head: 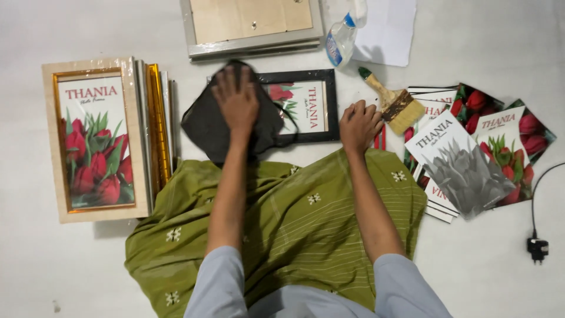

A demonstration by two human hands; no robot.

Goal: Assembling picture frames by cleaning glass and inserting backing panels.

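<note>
A person is sitting on a white floor and looking down at a small black picture frame, which is lying flat just beyond their lap and is holding a print of red tulips. Their left hand is lying palm down, fingers spread flat, pressing a dark grey cloth onto the left half of the black frame; it is not gripping the cloth, only bearing down on it. Their right hand is resting loosely curled at the frame's lower right corner, bracing its edge, with nothing held inside it. A green patterned fabric is covering the person's lap, just nearer than the frame. To the left of the frame, a stack of larger frames is lying, the top one pale wood with a tulip print. Just beyond the frame, a grey frame is lying face down, and a clear spray bottle is lying beside it on a white sheet of paper. To the right of the frame, a wooden paintbrush is lying near a loose spread of tulip prints. Far right of the frame, a black plug is resting on the floor.
</note>
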